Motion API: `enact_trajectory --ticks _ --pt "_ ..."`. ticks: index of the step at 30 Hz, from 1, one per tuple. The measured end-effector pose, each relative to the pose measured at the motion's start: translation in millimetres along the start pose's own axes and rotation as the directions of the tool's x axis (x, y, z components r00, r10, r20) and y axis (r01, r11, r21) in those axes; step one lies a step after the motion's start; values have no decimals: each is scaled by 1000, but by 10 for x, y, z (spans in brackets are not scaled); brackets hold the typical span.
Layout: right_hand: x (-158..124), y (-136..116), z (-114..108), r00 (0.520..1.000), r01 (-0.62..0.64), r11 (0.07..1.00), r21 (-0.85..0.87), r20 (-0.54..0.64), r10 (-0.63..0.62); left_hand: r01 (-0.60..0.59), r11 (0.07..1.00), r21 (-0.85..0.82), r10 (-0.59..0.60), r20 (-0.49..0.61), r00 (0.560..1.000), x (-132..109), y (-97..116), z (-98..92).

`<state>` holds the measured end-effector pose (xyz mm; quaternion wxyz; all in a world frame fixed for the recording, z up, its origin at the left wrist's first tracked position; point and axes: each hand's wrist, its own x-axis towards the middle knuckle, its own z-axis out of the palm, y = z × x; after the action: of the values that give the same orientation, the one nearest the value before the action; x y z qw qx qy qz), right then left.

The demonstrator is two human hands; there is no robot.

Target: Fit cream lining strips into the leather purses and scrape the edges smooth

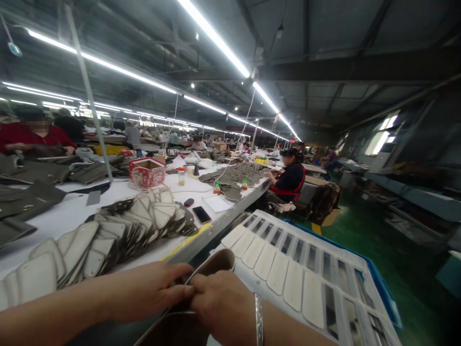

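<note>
Low in the middle, my left hand [162, 288] pinches the edge of a brown, leather-like piece [216, 262] between thumb and fingers. My right hand [219, 302], with a silver bracelet at the wrist, is closed on the same piece, touching my left fingertips. The piece curves up behind my hands, and its lower part hangs dark beneath them. Left of my hands, a long fanned row of pale, grey-edged pieces [133, 221] lies on the white table [187, 192]. To the right, white strips [277, 271] lie in rows on a slotted white tray [324, 259].
A phone [201, 215], a red patterned box [147, 174] and grey-green pieces [234, 175] lie on the table. A blue crate edge [382, 283] shows under the tray. One person [291, 175] sits at the table's far right side, another in red [39, 134] at left.
</note>
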<state>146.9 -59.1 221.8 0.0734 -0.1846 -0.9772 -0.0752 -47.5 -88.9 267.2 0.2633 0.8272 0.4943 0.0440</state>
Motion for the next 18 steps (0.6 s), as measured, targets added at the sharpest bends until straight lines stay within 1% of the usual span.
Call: enact_trajectory --ticks 2,4,5,7,9,10,11,12,14,16,17,18 --pt "-2 31 -136 1000 0 1000 -19 4 0 -36 999 37 36 -8 999 130 58 -10" --pt "-39 50 -278 999 23 999 -25 28 -22 -44 991 123 45 3 999 237 26 -7" --pt "-73 45 -331 999 43 998 -38 33 -42 -30 980 195 29 11 1000 289 -21 -13" --pt "-168 2 -375 997 81 992 -95 10 -80 38 932 362 -37 -10 999 402 -153 -63" --pt "-298 -69 -327 992 108 983 -146 -48 -116 138 872 469 -105 -97 990 532 -276 -160" --pt "-374 -103 -278 988 108 980 -168 -90 -125 179 856 485 -120 -150 981 597 -310 -214" --pt "-456 -128 -222 983 106 977 -186 -129 -132 196 855 479 -117 -190 975 656 -318 -260" --pt "-545 -139 -169 978 96 974 -204 -162 -130 186 865 466 -98 -208 973 705 -296 -289" --pt "-733 -118 -102 970 52 970 -236 -219 -105 100 914 392 -26 -190 981 764 -179 -262" --pt "-919 -58 -112 976 17 969 -245 -208 -69 -20 963 269 63 -149 987 787 -18 -109" --pt "-1002 -28 -140 979 -4 970 -244 -198 -46 -67 972 223 97 -126 987 797 56 3" --pt "-1073 -6 -175 981 -21 970 -243 -190 -27 -90 974 207 112 -98 989 815 116 122"
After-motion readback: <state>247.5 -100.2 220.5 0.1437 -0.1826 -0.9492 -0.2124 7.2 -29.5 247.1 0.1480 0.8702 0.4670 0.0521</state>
